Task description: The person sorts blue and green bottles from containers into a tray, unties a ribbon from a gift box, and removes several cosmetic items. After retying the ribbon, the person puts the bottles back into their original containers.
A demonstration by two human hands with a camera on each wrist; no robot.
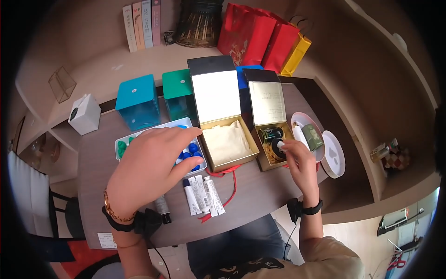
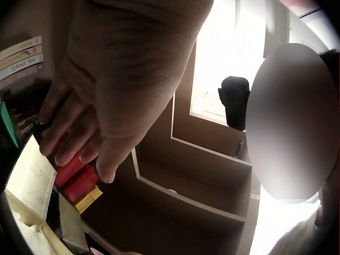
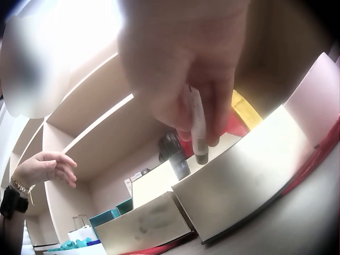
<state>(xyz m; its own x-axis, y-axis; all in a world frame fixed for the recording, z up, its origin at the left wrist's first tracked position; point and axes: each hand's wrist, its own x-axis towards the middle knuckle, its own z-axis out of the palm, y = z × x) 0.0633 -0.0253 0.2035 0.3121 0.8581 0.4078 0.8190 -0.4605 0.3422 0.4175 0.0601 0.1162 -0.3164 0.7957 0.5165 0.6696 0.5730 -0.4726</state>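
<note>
The right hand (image 1: 301, 163) pinches a small white tube (image 3: 197, 125) over the smaller gold box (image 1: 272, 162). Inside that box lie a dark green-black jar (image 1: 271, 135) and a dark round item, partly hidden by the fingers. Held above the white tray (image 1: 121, 142), the left hand (image 1: 151, 162) has its fingers extended and thumb apart, with nothing held; it hides part of the tray. Blue pieces (image 1: 193, 149) and green pieces (image 1: 121, 148) lie in the tray. Beside it the larger gold box (image 1: 227, 162) stands with its lid up and pale cloth (image 1: 226, 141) inside.
Several white tubes (image 1: 204, 196) and a red ribbon (image 1: 233, 188) lie near the front. A pink oval box (image 1: 306, 117) and its white lid (image 1: 333, 156) sit at right. Teal (image 1: 138, 100) and green boxes (image 1: 178, 86) stand behind, with red bags (image 1: 241, 35) farther back.
</note>
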